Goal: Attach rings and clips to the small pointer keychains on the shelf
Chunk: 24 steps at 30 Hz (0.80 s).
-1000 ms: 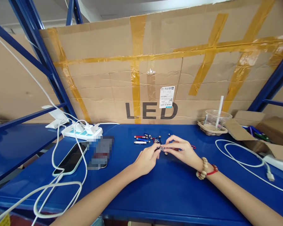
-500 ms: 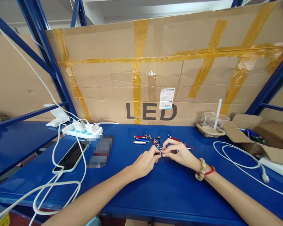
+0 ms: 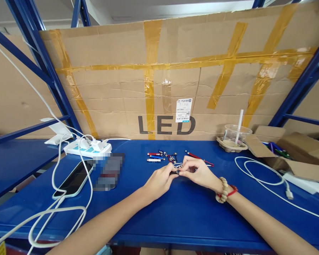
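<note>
My left hand (image 3: 158, 180) and my right hand (image 3: 197, 172) meet at the middle of the blue table (image 3: 175, 212), fingertips pinched together on a small metal keychain piece (image 3: 177, 171). What exactly the piece is stays too small to make out. Just behind the hands lie several small pen-like keychain lights (image 3: 154, 157) in silver, red and blue, and a red one (image 3: 199, 158) to the right. My right wrist wears a beaded bracelet (image 3: 223, 190) and a red cord.
A phone (image 3: 73, 179) on a white cable and a power strip (image 3: 87, 148) lie at the left. A plastic cup with a straw (image 3: 232, 134), a coiled white cable (image 3: 266, 177) and an open cardboard box (image 3: 289, 152) are at the right. A taped cardboard sheet marked LED (image 3: 166, 124) stands behind.
Both hands stay pinched together on the small piece and have drawn slightly nearer to me. The view has shifted a little to the right.
</note>
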Each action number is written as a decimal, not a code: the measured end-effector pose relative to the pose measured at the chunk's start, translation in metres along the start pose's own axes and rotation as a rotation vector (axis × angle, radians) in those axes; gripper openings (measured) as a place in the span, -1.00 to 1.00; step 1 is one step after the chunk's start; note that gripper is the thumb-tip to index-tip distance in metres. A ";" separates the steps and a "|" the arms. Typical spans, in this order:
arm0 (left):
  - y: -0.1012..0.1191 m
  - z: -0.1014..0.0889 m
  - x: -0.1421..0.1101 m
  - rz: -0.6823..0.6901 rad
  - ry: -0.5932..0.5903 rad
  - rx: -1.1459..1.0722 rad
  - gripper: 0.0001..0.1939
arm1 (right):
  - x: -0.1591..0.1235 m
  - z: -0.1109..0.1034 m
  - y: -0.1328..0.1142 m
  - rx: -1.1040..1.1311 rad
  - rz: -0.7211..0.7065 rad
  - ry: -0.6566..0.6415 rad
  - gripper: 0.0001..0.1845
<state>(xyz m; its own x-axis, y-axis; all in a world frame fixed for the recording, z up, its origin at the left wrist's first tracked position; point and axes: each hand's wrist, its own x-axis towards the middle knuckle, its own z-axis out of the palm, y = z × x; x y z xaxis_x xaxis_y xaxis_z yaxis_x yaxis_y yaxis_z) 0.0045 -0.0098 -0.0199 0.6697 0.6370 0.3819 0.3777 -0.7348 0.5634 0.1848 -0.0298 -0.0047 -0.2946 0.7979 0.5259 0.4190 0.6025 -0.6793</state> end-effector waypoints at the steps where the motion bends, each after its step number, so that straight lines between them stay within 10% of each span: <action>1: -0.001 0.000 0.000 0.018 0.017 0.022 -0.90 | 0.000 0.001 -0.001 0.002 0.004 0.007 -0.72; 24: -0.012 -0.004 0.008 0.194 0.005 0.261 -0.79 | 0.000 -0.003 0.012 -0.011 0.068 -0.090 -0.68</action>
<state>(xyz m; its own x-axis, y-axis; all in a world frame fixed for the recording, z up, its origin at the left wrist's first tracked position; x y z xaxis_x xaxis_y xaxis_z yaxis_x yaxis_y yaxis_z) 0.0023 0.0050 -0.0206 0.7423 0.4799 0.4677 0.3951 -0.8771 0.2729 0.1928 -0.0223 -0.0111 -0.3408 0.8358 0.4304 0.4501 0.5470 -0.7058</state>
